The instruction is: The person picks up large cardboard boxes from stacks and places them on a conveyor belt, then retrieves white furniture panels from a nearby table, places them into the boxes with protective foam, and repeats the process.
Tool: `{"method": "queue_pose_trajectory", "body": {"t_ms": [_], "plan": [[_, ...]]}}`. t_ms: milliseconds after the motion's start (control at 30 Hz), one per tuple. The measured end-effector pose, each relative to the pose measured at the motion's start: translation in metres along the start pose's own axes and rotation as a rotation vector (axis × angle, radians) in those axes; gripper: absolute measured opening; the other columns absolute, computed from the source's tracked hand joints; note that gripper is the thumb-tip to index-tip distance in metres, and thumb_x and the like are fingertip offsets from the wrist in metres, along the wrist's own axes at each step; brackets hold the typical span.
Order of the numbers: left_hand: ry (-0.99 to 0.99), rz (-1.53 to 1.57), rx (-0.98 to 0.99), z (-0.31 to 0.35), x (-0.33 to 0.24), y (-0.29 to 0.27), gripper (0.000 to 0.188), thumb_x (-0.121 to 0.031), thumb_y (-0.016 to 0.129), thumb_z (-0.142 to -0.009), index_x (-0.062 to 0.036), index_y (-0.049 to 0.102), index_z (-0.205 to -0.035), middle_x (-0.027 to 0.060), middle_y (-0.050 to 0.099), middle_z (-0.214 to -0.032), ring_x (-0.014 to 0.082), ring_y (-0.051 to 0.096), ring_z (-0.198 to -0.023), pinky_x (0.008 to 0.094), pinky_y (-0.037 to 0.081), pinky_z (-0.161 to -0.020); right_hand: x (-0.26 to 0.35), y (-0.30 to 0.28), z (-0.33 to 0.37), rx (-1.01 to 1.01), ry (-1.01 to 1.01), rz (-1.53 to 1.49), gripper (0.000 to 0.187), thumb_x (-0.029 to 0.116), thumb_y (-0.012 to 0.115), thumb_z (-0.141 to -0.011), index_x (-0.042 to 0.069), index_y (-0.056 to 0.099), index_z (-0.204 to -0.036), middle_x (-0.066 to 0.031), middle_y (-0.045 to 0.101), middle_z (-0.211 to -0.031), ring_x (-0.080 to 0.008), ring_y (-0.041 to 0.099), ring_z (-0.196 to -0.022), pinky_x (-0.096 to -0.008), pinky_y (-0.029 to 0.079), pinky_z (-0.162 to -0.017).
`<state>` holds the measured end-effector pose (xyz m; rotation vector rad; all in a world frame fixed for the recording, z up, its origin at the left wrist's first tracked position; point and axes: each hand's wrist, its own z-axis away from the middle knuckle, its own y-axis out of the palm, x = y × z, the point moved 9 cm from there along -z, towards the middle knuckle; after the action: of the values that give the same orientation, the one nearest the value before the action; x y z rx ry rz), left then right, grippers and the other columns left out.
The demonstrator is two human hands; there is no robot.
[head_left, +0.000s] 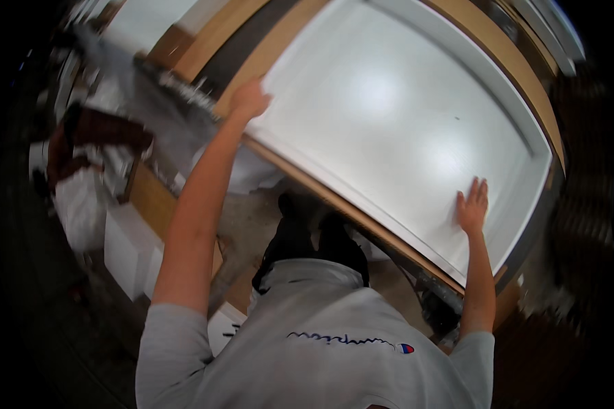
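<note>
Nearest is my grey T-shirt (307, 368), with dark trousers (290, 238) below it and a bit of grey floor (239, 215) around the feet. Off to the left, down low, there's a white box (128, 245) next to a brown board.

Just past the legs is the main thing, a big white tray (389, 136), basically a shallow panel with raised walls along the far and right sides. It's lying face up on the bench, with a tan strip (320, 191) running under its near edge.

Right hand (473, 204) is palm down inside the tray, near the right end, flat with the fingers slightly apart and not pinching anything. Left hand (250, 100) is a bit farther out, curled over the left edge and pinching the rim, though it's kinda blurry there.

Some crumpled clear plastic (249, 167) sits below that left corner. Farther back, more tan strips (273, 51) flank the tray, and a white panel (147, 20) is up in the far left corner.
</note>
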<state>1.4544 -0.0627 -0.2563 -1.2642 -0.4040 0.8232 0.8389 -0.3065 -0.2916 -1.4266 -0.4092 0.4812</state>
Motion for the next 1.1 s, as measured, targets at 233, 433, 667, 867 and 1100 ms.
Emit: {"method": "queue_pose_trajectory", "body": {"t_ms": [233, 433, 667, 867, 1100], "plan": [[-0.068, 1.252, -0.275, 0.080, 0.188, -0.049, 0.055, -0.037, 0.056, -0.093, -0.0042, 0.042, -0.134, 0.0110, 0.064, -0.113, 0.0172, 0.063, -0.098, 0.0310, 0.048, -0.085, 0.055, -0.118, 0.032, -0.054, 0.116, -0.524, 0.034, 0.020, 0.054, -0.096, -0.001, 0.055, -0.123, -0.0145, 0.062, -0.112, -0.0211, 0.061, -0.099, -0.0333, 0.049, -0.084], [-0.712, 0.911, 0.021, 0.296, 0.485, 0.330, 0.034, -0.031, 0.047, -0.092, -0.0026, 0.060, -0.104, 0.0135, 0.063, -0.090, 0.0245, 0.056, -0.079, 0.0365, 0.044, -0.070, 0.324, -0.146, 0.145, -0.472, -0.098, -0.784, 0.016, 0.000, 0.054, -0.090, -0.003, 0.060, -0.104, -0.0115, 0.062, -0.085, -0.0185, 0.060, -0.073, -0.0294, 0.050, -0.066], [-1.014, 0.844, 0.718, 0.452, 0.477, 0.417, 0.066, -0.048, 0.047, -0.092, 0.0049, 0.047, -0.131, 0.0251, 0.055, -0.126, 0.0392, 0.051, -0.119, 0.0432, 0.039, -0.100, 0.681, 0.170, 0.180, 0.786, -0.412, -0.579, 0.048, 0.023, 0.061, -0.088, 0.003, 0.048, -0.129, -0.0178, 0.060, -0.112, -0.0310, 0.061, -0.097, -0.0379, 0.048, -0.086], [-0.798, 0.776, 0.751, 0.439, 0.490, 0.420, 0.087, -0.049, 0.063, -0.083, -0.0002, 0.024, -0.143, 0.0281, 0.045, -0.133, 0.0457, 0.052, -0.113, 0.0496, 0.043, -0.096, 0.745, 0.392, 0.010, 0.449, -0.421, -0.317, 0.081, 0.028, 0.071, -0.079, 0.004, 0.028, -0.144, -0.0200, 0.038, -0.141, -0.0361, 0.035, -0.131, -0.0429, 0.028, -0.110], [-0.781, 0.724, 0.853, 0.412, 0.499, 0.431, 0.104, -0.053, 0.069, -0.077, -0.0050, 0.009, -0.147, 0.0269, 0.040, -0.135, 0.0468, 0.051, -0.112, 0.0524, 0.046, -0.090, 0.771, 0.506, -0.033, 0.430, -0.156, -0.114, 0.044, 0.035, 0.062, -0.087, 0.000, 0.059, -0.112, -0.0182, 0.066, -0.099, -0.0336, 0.063, -0.093, -0.0422, 0.050, -0.082]]}}
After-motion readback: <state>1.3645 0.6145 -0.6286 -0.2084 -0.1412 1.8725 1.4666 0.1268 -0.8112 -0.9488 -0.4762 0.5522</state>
